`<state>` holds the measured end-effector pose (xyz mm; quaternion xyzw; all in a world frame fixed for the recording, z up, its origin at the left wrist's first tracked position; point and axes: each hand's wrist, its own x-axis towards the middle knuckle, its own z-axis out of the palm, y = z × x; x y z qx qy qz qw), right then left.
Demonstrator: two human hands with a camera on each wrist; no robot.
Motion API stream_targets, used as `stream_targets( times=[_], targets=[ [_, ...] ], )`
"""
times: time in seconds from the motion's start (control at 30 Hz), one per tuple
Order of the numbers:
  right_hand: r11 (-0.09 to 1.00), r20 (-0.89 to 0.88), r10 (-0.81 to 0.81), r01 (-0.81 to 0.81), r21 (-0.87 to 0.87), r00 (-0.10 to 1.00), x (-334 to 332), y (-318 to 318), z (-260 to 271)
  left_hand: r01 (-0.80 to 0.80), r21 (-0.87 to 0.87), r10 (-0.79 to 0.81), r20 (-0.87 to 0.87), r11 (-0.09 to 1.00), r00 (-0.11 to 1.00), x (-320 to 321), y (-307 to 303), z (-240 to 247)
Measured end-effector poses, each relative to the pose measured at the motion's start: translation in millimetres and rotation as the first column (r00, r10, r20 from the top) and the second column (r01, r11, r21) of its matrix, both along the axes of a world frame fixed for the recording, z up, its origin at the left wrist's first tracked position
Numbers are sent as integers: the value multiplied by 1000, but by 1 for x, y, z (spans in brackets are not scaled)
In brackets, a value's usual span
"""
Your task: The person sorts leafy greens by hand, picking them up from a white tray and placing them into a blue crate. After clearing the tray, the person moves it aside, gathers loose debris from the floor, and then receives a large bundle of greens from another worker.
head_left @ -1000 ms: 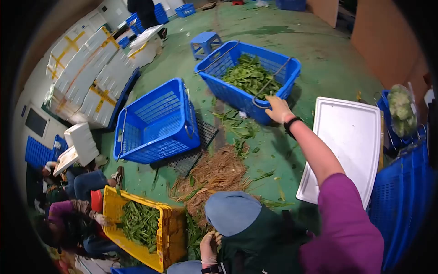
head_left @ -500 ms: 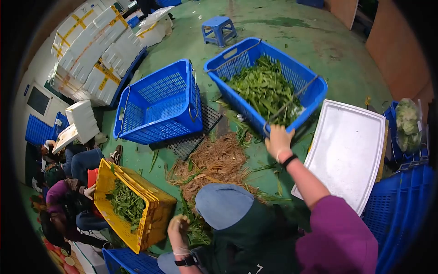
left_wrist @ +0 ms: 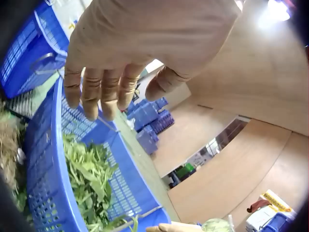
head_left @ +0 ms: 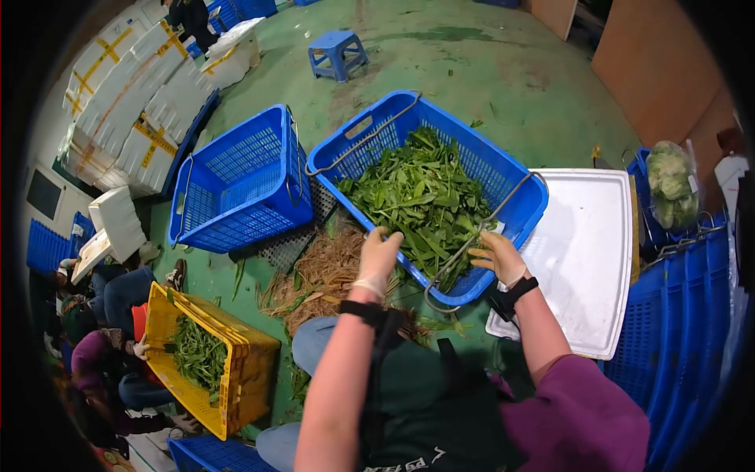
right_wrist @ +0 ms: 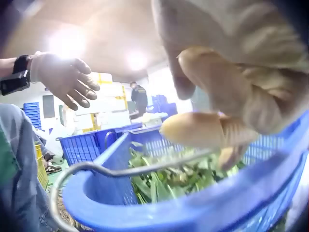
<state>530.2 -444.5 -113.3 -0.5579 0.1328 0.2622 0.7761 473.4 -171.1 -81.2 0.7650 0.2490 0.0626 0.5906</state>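
A blue plastic basket (head_left: 350, 206) with wire handles stands in front of me, holding a heap of leafy greens (head_left: 425, 193). My gloved left hand (head_left: 377, 259) hovers by its near left rim, fingers loosely extended and holding nothing in the left wrist view. Over the near right corner is my gloved right hand (head_left: 501, 258), fingers spread and slightly bent above the leaves. Close beneath those fingers in the right wrist view runs the wire handle (right_wrist: 140, 170). The greens (left_wrist: 89, 176) also show below my left hand in its wrist view.
Left of the greens stands another blue basket (head_left: 236, 189). Straw-like trimmings (head_left: 314, 279) lie on the floor. A person's gloved hand touches a yellow crate (head_left: 255, 370) of greens. A white foam lid (head_left: 578, 259) lies at right, beside stacked blue baskets (head_left: 668, 307). A blue stool (head_left: 336, 55) stands beyond.
The basket of greens has come nearer to me. My right hand has left its rim and sits over the near corner. My left hand has moved forward from my lap to the basket's near side.
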Motion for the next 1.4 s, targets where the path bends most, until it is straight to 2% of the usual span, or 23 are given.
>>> stream_targets(
  times=[0.03, 0.1, 0.13, 0.17, 0.23, 0.27, 0.33, 0.37, 0.4, 0.43, 0.5, 0.53, 0.57, 0.63, 0.8, 0.83, 0.87, 0.97, 1.1, 1.13, 1.17, 1.23, 1.4],
  targets=[
    [973, -19, -15, 19, 229, 1000, 10, -1, -6, -113, 106, 114, -4, 988, 994, 5, -5, -36],
    [953, -67, -61, 78, 293, 996, 14, 5, 10, -132, 285, 167, -103, 949, 981, -9, -11, -55],
    [922, -127, -118, 156, 355, 985, 11, 6, 16, -96, 263, 183, -328, 960, 927, -12, -15, -54],
    [921, -133, -124, 164, 353, 983, 7, 0, 5, -88, 262, 176, -334, 961, 926, -12, -13, -61],
    [885, 81, -122, 72, 459, 989, 1, -25, -28, -69, -413, -10, -188, 908, 982, -4, 0, -78],
    [883, 81, -116, 65, 465, 990, 4, -19, -28, -102, -385, 16, -220, 917, 975, -5, -1, -66],
    [970, -145, 4, 31, 242, 989, -44, -178, -76, -139, -341, 72, -202, 930, 977, 1, 7, -94],
    [993, -262, 41, -10, 121, 964, -45, -177, -74, -170, -310, 118, -178, 936, 977, 2, 7, -105],
    [817, 76, -1, 45, -575, 997, -66, -197, -82, -180, -343, 121, -188, 922, 975, 2, 4, -95],
    [244, 353, 197, 303, -921, 915, -73, -207, -86, -186, -351, 128, -183, 918, 975, 6, -1, -90],
    [-36, 467, 370, 514, -857, 803, -70, -190, -21, -158, -112, 145, -118, 981, 982, 2, -14, -88],
    [135, 547, 356, 538, -832, 758, -53, -201, -28, -165, -12, 162, -148, 986, 976, -1, -21, -77],
    [149, 551, 374, 538, -829, 746, -27, -205, -31, -158, -41, 149, -160, 987, 976, 2, -21, -91],
    [560, 563, 243, 360, -746, 789, 45, -193, -31, -153, -80, 129, -240, 985, 962, 3, -27, -65],
    [386, 556, 548, 401, -831, 625, 240, -157, -59, -287, -141, 246, -250, 947, 936, 12, -40, -67],
    [494, 388, 505, 110, -862, 771, 263, -159, -74, -308, -162, 261, -257, 938, 930, 16, -43, -75],
    [552, 271, 522, -78, -830, 809, 257, -143, -63, -306, -114, 278, -209, 945, 937, 13, -44, -73],
    [308, 324, 656, 151, -940, 682, 256, -142, -56, -339, 15, 339, -68, 941, 938, 17, -39, -110],
    [339, 371, 740, 164, -926, 561, 218, -143, -8, -525, 33, 502, 246, 850, 829, 19, -8, -101],
    [392, 371, 728, 94, -915, 577, 211, -131, 15, -421, -179, 450, 174, 889, 876, 7, 10, -66],
    [439, 367, 691, 42, -898, 623, 191, -117, 55, -458, -96, 467, 107, 884, 878, -6, 17, -28],
    [510, 404, 664, 14, -860, 629, 153, -90, 128, -290, -283, 316, 50, 914, 948, -25, 32, 12],
    [345, 281, 696, 36, -938, 660, 133, -70, 216, -163, -629, 331, 159, 760, 930, -65, 13, -20]
  ],
)
